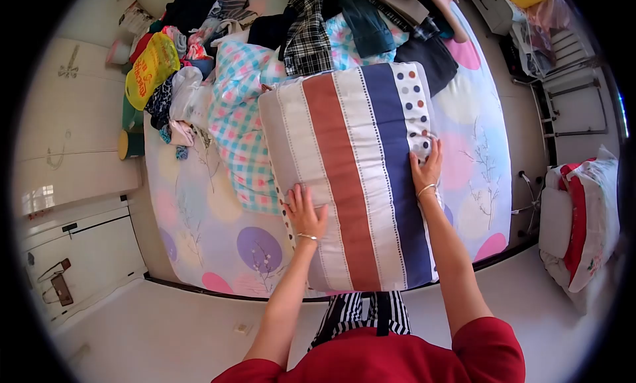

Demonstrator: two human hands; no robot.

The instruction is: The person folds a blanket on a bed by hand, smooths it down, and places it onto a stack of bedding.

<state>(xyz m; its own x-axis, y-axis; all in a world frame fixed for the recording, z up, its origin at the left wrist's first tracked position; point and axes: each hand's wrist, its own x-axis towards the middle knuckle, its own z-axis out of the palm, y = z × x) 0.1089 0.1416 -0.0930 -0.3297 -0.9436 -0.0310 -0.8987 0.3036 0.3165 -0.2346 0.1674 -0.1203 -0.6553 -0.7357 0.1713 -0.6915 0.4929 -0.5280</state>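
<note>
A thick, folded striped quilt (348, 178) lies in front of me at the near edge of the bed, with rust, navy, white and grey bands and a dotted strip. My left hand (306, 214) rests flat on its left side, fingers spread. On its right edge, beside the dotted strip, lies my right hand (428, 171), thumb apart from the fingers and grasping nothing. The fabric is slightly puckered near that hand. Partly beneath the quilt's left side is a blue-and-pink checked cover (242, 118).
Piled clothes (305, 32) cover the far end of the bed (487, 184). A yellow plastic bag (152, 68) sits among garments at the far left. White cabinets (76, 118) stand left; stacked bedding (580, 217) and a metal rack (573, 98) are on the right.
</note>
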